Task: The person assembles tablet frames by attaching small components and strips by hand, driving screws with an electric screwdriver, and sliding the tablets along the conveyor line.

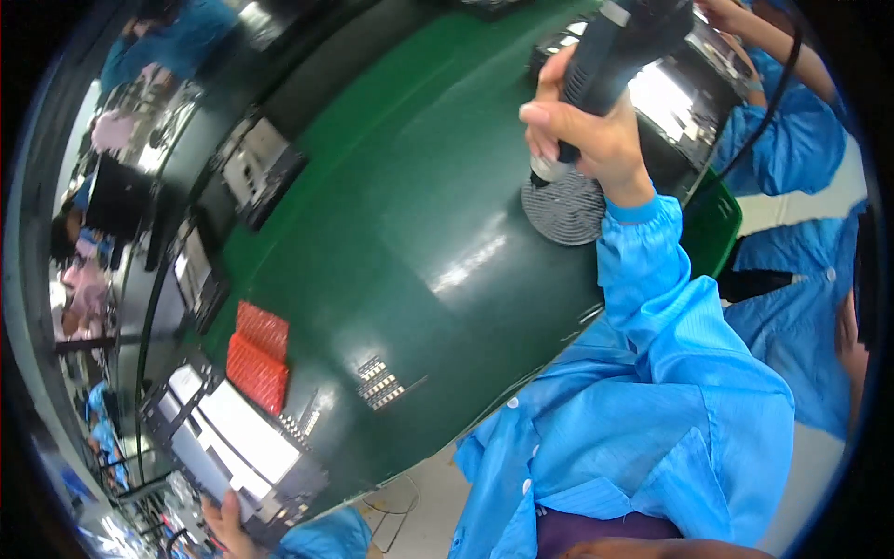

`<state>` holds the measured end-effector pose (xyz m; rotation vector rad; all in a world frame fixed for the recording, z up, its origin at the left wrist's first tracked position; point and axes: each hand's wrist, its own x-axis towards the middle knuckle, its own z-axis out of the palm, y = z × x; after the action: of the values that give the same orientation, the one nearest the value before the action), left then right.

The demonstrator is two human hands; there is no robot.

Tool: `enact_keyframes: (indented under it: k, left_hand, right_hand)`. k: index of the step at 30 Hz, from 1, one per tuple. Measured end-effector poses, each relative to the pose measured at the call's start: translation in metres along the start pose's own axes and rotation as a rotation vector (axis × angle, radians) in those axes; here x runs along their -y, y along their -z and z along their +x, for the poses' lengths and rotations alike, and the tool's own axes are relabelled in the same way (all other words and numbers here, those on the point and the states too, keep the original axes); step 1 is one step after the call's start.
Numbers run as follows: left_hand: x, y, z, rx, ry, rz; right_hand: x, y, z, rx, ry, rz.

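My right hand is wrapped around a black power screwdriver with a cord, at the upper right. The driver's tip end points down at a round grey ribbed disc; whether it touches cannot be seen. Far to the lower left, my left hand has its visible fingers apart against the edge of a flat black-framed unit with white panels. Only part of that hand shows. Beside this unit lie red bubble-wrap pouches and a small strip of parts.
Several small pieces in rows lie on the green table. Other units stand along the far left. A shiny metallic unit and a green bin are at the right, near a co-worker's blue sleeve.
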<state>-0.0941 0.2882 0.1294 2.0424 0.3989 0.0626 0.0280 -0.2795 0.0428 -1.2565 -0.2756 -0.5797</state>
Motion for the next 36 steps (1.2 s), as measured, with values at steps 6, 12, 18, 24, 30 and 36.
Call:
enact_keyframes:
  k: [6,12,18,24,30,36]
  left_hand:
    - [0.010,-0.254,0.016,0.302,0.021,-0.401]
    - [-0.011,-0.346,-0.013,0.398,0.128,-0.628]
    - [-0.013,-0.280,0.005,0.217,-0.194,0.355]
    - [0.018,-0.238,0.015,0.317,-0.293,0.493]
    - [0.028,-0.245,0.024,0.285,-0.282,0.497]
    - [0.024,-0.246,0.032,0.286,-0.091,0.281]
  right_hand:
    - [-0.018,0.037,0.005,-0.047,-0.020,-0.216]
    - [-0.032,0.033,0.012,-0.034,-0.047,-0.173]
    - [-0.038,0.046,0.016,-0.031,-0.046,-0.194]
    - [-0.041,0.046,0.019,-0.001,-0.068,-0.270]
    - [-0.041,0.053,0.021,0.027,-0.083,-0.279]
    - [-0.042,0.059,0.023,0.023,-0.042,-0.296]
